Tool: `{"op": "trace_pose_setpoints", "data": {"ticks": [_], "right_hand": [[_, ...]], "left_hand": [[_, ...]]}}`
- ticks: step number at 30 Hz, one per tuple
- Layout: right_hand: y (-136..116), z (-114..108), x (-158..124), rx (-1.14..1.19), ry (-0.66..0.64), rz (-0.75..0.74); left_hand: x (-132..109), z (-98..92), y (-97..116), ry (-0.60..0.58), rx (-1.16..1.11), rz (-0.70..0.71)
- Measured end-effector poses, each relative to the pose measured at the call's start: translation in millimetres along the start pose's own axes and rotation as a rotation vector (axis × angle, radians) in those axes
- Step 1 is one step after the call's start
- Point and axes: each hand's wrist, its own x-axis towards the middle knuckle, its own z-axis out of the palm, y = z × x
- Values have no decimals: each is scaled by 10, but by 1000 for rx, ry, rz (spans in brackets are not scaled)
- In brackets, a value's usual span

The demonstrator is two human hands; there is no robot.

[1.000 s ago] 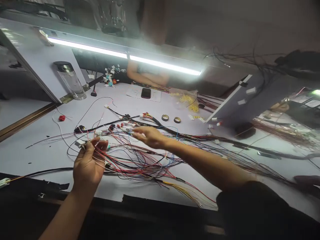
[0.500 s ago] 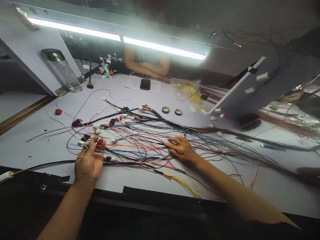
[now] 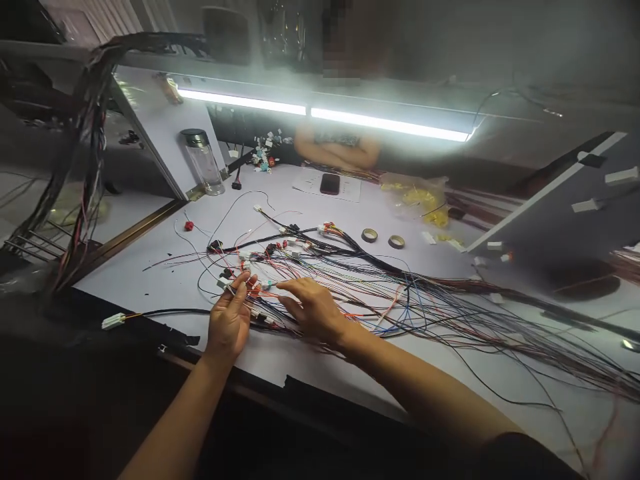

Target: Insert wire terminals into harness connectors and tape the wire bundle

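A tangle of thin coloured wires with small white and red connectors lies spread over the white table. My left hand is raised near the front edge, fingers pinched on a bunch of wires with a small white connector at their end. My right hand lies on the wires just right of it, index finger stretched toward another small connector by the left fingertips.
A clear bottle, a dark phone on paper, two tape rolls and a bag of yellow parts sit at the back. Another person's folded arms rest across the table. A thick cable bundle hangs at left.
My right hand has slid left across the wires to meet my left hand. The view has shifted, so the table now sits further right.
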Motion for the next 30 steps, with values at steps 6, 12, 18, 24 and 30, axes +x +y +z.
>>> {"op": "trace_pose_setpoints", "data": {"ticks": [6,12,18,24,30], "right_hand": [[86,343,206,-23,-40,147],[230,374,199,72,-10,180],[241,381,179,104,2,172],[253,324,269,94,47,159],[233,314,345,104,69,242]], "left_hand": [[28,6,-14,-18,35,45],[83,57,3,-47,104,81],[124,84,26,-101,156,101],[142,11,49,-162,33,27],[158,-50,72,-196,-63,-39]]}}
